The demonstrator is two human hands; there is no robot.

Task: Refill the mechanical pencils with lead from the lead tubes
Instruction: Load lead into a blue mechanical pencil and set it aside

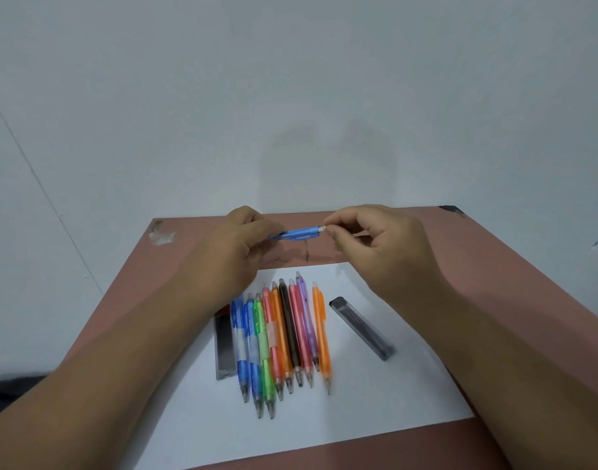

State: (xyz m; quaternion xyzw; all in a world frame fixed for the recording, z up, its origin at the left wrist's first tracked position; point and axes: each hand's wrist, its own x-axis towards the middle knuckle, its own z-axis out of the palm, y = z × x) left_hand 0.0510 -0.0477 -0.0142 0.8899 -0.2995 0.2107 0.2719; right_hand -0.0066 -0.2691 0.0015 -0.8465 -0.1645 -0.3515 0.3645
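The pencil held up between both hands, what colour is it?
Blue. The pencil, gripped by the left hand and pinched at its end by the right hand, shows in the head view.

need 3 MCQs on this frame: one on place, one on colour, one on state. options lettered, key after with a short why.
1. Where does the lead tube with the dark cap lie?
A. right of the row of pencils, on the white paper
B. in the left hand
C. off the table

2. What colour is the pencil held up in both hands?
A. green
B. blue
C. orange

3. What is the right hand doing?
A. lying flat on the paper
B. gripping a lead tube
C. pinching the white end of the held pencil

Key:
1 A: the tube lies at a slant on the paper, just right of the orange pencil at the row's right end.
2 B: the blue pencil shows between the hands.
3 C: its fingertips meet at the pencil's end, while the left hand holds the barrel.
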